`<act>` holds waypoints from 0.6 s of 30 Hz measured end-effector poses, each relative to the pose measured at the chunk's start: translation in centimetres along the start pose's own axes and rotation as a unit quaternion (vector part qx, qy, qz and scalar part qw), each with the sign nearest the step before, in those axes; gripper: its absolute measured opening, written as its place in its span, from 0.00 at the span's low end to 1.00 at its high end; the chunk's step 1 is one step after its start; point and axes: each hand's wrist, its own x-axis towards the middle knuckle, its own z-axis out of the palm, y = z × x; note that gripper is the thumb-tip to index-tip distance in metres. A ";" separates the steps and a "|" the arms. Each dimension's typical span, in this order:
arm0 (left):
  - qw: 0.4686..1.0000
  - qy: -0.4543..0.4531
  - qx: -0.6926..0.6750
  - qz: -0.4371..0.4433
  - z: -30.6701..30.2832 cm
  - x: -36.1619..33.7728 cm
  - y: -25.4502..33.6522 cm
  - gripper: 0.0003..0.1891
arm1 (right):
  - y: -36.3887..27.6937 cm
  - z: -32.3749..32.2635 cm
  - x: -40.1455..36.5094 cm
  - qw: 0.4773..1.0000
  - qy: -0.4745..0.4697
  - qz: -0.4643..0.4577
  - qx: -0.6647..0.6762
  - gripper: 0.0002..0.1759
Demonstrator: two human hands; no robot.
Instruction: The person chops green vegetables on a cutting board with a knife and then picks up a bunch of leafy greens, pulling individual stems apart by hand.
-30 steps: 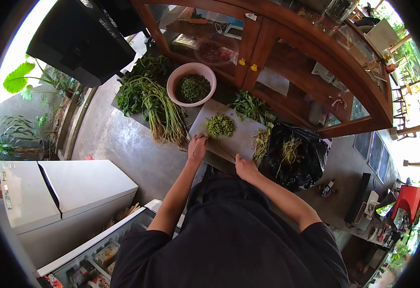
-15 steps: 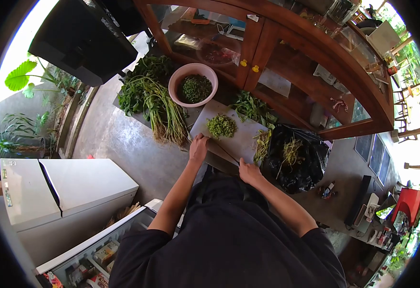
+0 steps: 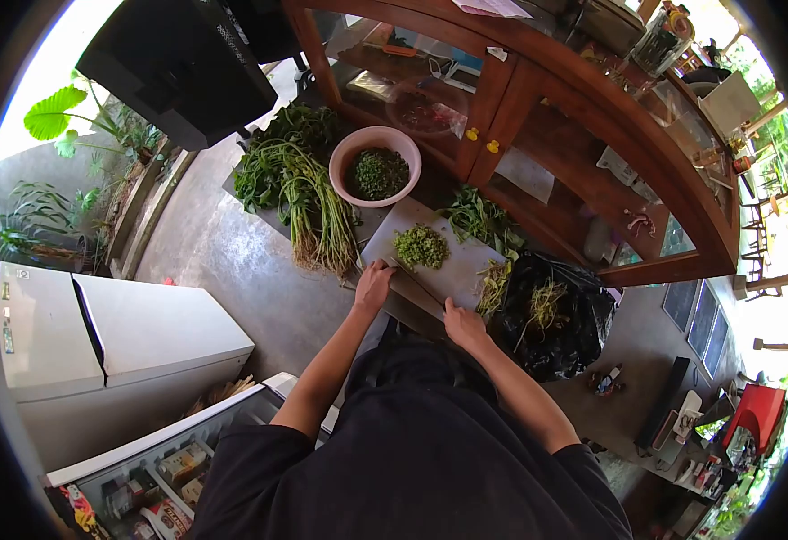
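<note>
A thin dark knife (image 3: 419, 283) lies slantwise over the near edge of a pale cutting board (image 3: 452, 261). My right hand (image 3: 463, 324) is closed round its handle end. At the other end of the blade, the fingers of my left hand (image 3: 374, 284) are pinched together on the tip; their exact hold is small in view. Beyond the blade, a heap of chopped green stems (image 3: 421, 246) sits on the board. Root trimmings (image 3: 494, 283) lie along the board's right edge, and leafy greens (image 3: 481, 218) rest behind it.
Left of the board are long-stemmed greens with roots (image 3: 317, 216). A pink bowl (image 3: 340, 184) holds chopped greens. On the right, a black plastic bag (image 3: 560, 337) has root scraps on it. A wooden glass-fronted cabinet (image 3: 493, 108) stands behind; a white fridge (image 3: 151, 315) stands left.
The camera view has shifted slightly, so the surroundings sit a little differently in the picture. Both hands remain at the knife's two ends, and the chopped heap looks the same.
</note>
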 end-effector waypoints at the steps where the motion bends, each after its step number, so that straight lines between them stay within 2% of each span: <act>1: 1.000 0.000 0.000 -0.001 0.1 0.0 -0.1 0.13 | 0.4 0.2 -0.1 1.000 0.008 0.000 0.000 0.24; 12: 0.999 0.038 -0.026 -0.023 0.6 0.5 0.3 0.11 | -0.5 -1.5 -1.2 1.000 0.015 0.007 0.009 0.19; 14: 0.999 0.034 -0.031 -0.023 0.2 0.5 0.5 0.11 | -0.8 -2.0 -1.4 0.999 -0.028 0.016 0.001 0.27; 18: 0.999 0.011 -0.014 -0.026 -0.3 0.5 0.8 0.11 | -0.8 0.5 -1.1 0.999 -0.014 0.028 0.016 0.26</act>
